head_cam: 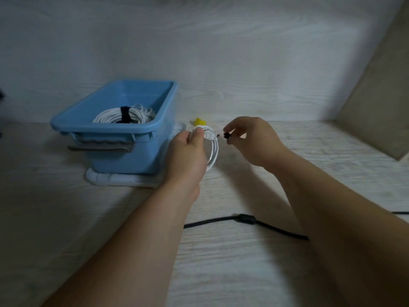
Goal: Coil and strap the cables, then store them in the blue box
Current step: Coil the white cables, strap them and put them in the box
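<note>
Gripping neatly looped white cable (213,151) in left hand (188,156); pinching small black strap (226,135) with right hand (250,140), just beside.

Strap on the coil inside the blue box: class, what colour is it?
The strap is black, against the white coil; the head view shows it best.

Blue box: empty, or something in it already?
Not empty. One white cable coil bound with a black strap lies inside the blue box.
</note>
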